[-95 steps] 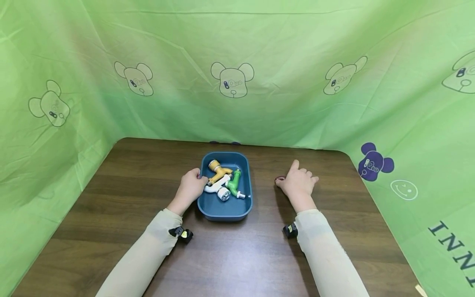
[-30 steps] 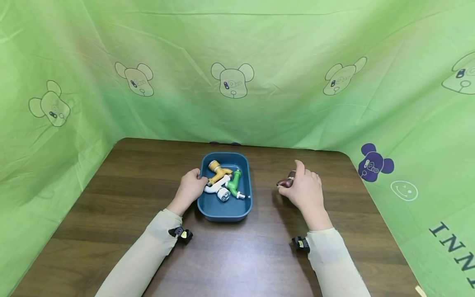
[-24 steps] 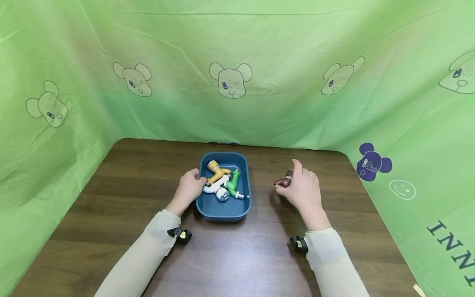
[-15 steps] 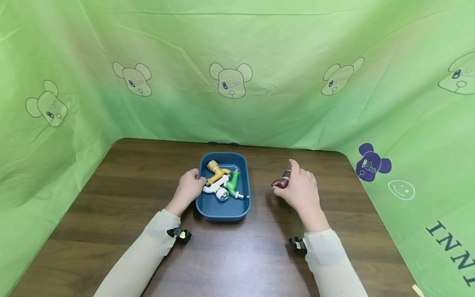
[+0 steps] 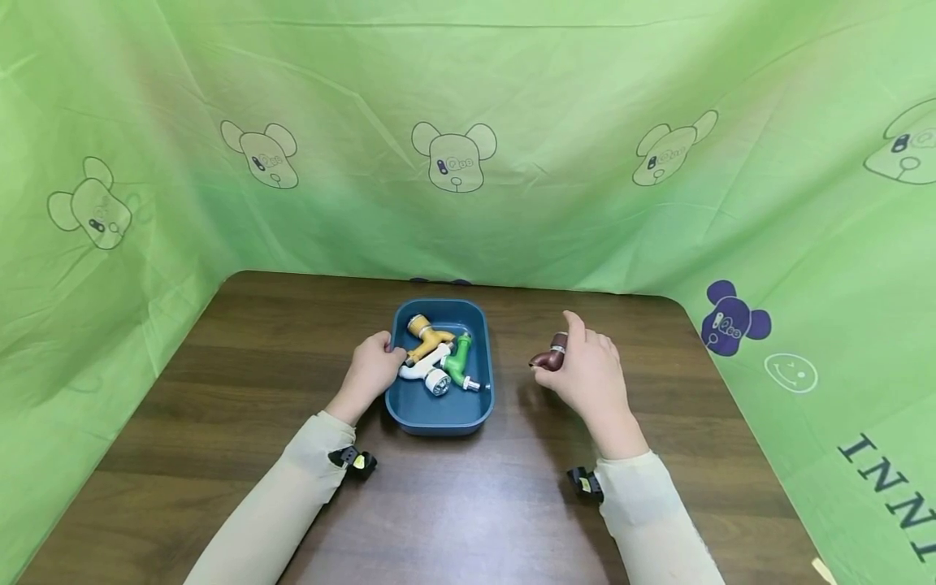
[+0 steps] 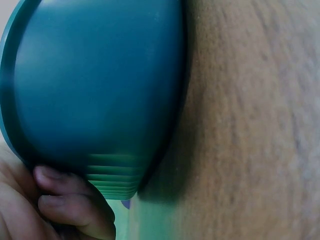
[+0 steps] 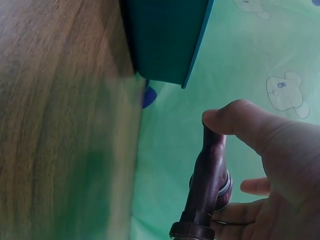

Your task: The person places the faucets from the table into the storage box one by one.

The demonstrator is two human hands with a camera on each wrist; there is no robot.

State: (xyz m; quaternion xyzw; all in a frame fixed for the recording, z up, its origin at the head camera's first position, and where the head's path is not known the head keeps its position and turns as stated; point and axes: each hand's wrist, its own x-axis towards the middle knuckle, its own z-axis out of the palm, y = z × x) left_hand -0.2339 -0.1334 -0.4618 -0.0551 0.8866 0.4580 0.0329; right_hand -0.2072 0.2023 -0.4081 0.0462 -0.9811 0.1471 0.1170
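Observation:
My left hand (image 5: 370, 367) grips the left rim of a blue plastic basin (image 5: 442, 416), thumb over the edge and fingers curled against the outer wall (image 6: 100, 75). Inside the basin lie a yellow faucet (image 5: 430, 340), a white faucet (image 5: 424, 370) and a green faucet (image 5: 458, 361), close together. To the right of the basin, my right hand (image 5: 591, 378) holds a dark brown faucet (image 5: 550, 358). In the right wrist view the thumb presses one end of the brown faucet (image 7: 206, 180), with other fingers behind it, and it hangs over the table.
The brown wooden table (image 5: 292, 325) stands against a green curtain (image 5: 453, 227) printed with bear heads, which closes off the back and both sides. A small pale object (image 5: 826, 571) sits at the lower right edge.
My right hand has picked the brown faucet up off the table and moved it slowly left toward the basin. The left hand and the basin have kept their places.

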